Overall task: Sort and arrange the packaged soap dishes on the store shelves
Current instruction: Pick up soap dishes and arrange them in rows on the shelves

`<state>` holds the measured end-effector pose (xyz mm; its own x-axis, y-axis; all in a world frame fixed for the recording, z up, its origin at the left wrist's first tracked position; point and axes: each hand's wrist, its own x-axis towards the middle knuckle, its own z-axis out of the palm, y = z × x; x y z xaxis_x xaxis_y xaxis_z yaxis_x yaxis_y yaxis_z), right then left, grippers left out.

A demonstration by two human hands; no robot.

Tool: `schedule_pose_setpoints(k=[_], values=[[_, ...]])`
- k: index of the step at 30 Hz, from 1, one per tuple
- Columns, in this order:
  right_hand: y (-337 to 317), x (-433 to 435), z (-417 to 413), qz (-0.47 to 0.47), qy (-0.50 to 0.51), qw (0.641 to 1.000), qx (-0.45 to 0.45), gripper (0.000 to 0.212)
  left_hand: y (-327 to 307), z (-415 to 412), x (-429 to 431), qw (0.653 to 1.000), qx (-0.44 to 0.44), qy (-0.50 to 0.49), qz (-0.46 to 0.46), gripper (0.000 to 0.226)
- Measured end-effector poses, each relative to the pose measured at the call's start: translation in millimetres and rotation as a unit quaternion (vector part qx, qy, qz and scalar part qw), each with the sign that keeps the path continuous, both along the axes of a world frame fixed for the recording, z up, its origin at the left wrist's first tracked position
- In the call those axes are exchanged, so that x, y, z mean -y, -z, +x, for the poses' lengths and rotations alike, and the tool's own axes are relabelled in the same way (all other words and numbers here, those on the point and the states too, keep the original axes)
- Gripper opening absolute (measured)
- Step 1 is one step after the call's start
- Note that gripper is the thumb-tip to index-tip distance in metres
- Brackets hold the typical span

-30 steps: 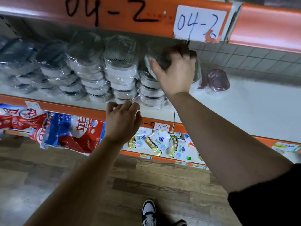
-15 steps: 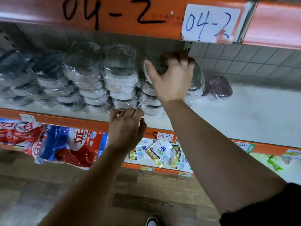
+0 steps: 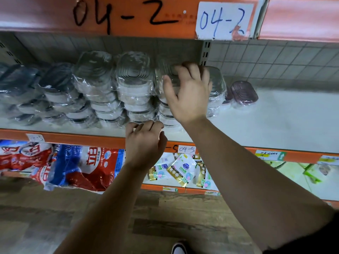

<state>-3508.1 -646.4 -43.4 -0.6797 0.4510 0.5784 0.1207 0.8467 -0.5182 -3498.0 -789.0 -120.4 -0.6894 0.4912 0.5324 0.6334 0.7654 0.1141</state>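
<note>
You're straightening the stack (image 3: 217,88) of soap dishes below the 04-2 label (image 3: 224,20). Your right hand (image 3: 187,92) grasps its top. Your left hand (image 3: 145,142), fingers curled, touches wrap lower down; whether it grips is unclear. Next, likely nudge the stack flush.

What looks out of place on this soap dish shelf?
A dark pink soap dish lies tilted beside the rightmost stack, loose rather than stacked like the rest. Below, a detergent bag hangs off the lower shelf.
</note>
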Motion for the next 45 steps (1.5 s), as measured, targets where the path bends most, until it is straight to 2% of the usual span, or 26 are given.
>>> schedule_pose_setpoints(k=[9,14,22,28,33,36,42,45], values=[[-7.8,-6.0,76.1,-0.015,-0.042,0.999,-0.018,0.040,-52.7,31.3,-8.0,0.999,-0.043,-0.003,0.029,0.015],[-39.8,-7.3,128.6,-0.044,-0.052,0.998,-0.015,0.036,-102.9,57.3,-12.9,0.998,-0.038,0.001,0.053,0.018],[-113.4,-21.5,172.6,-0.042,-0.096,0.992,-0.068,0.033,-184.3,87.9,-22.4,0.995,-0.055,0.000,0.089,0.020],[-169.7,-47.1,160.9,0.009,-0.132,0.987,-0.087,0.028,-236.9,76.6,-33.3,0.990,-0.103,0.007,0.094,0.018],[-204.5,-69.6,129.6,0.037,-0.146,0.985,-0.079,0.029,-268.8,38.8,-35.2,0.990,-0.118,0.003,0.084,0.022],[-217.3,-75.6,105.6,0.059,-0.155,0.984,-0.067,0.031,-283.8,10.0,-33.7,0.987,-0.116,0.011,0.111,0.023],[-225.5,-71.3,53.0,0.087,-0.170,0.981,0.018,0.044,-298.2,-63.1,-29.2,0.988,-0.095,0.030,0.117,0.024],[-224.4,-67.8,31.6,0.097,-0.162,0.977,0.099,0.052,-301.1,-98.3,-30.3,0.988,-0.077,0.042,0.125,0.027]])
